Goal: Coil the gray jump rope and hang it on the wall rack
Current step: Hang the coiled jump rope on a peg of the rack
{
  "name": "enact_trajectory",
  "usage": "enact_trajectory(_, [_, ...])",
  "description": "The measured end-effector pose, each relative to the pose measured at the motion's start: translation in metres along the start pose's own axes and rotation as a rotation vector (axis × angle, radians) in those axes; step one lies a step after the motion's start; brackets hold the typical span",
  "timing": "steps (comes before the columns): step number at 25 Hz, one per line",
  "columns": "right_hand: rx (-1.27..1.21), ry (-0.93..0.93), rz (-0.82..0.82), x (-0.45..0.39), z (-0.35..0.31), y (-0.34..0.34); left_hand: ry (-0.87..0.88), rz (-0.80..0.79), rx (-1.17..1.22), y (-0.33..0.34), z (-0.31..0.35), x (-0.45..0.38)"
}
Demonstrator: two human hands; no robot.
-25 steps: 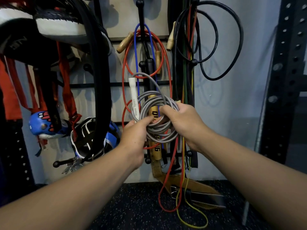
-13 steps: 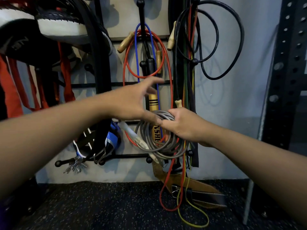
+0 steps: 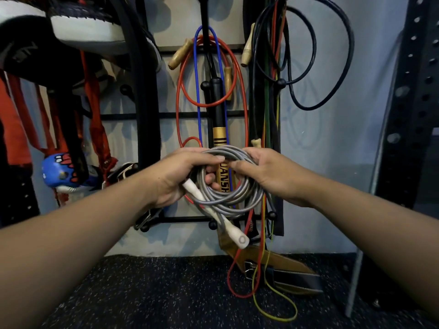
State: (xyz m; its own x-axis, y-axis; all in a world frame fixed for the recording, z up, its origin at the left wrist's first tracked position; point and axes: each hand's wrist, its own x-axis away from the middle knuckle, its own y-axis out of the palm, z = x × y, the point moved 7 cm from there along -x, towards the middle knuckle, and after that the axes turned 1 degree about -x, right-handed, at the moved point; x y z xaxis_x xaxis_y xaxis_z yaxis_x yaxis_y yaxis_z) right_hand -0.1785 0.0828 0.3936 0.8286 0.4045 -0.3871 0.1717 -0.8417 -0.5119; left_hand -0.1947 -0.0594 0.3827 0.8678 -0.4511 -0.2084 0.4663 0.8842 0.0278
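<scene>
Left hand [image 3: 177, 176] and right hand [image 3: 266, 174] gripping coiled gray jump rope [image 3: 229, 198], fingers partly hidden behind loops

The left hand's fingers [image 3: 210, 179] partly hide behind the gray jump rope [image 3: 228, 198].

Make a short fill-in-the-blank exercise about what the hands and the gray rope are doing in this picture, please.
1. The gray jump rope is wound into a ____.
2. It is held by ____ hands, the left hand and the right hand.
3. Its white handle points ____ toward the floor.
4. Behind the hands hangs a red rope on the wall ____.

Missing words: coil; both; down; rack
</scene>
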Motion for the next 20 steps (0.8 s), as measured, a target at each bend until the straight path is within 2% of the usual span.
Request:
enact_trajectory(4, [0.006,0.034,0.055,-0.015,0.003,-0.011,0.049,0.064,-0.072,-0.004,0.015,-0.009])
enact_trajectory(8, [-0.037,0.078,0.123,-0.044,-0.038,-0.043,0.020,0.150,-0.181,-0.020,0.074,-0.027])
enact_trajectory(14, [-0.002,0.147,0.201,-0.110,-0.172,-0.130,0.123,0.220,-0.285,-0.020,0.249,-0.059])
enact_trajectory(20, [-0.019,0.197,0.240,-0.162,-0.320,-0.215,0.006,0.190,-0.361,-0.008,0.418,-0.074])
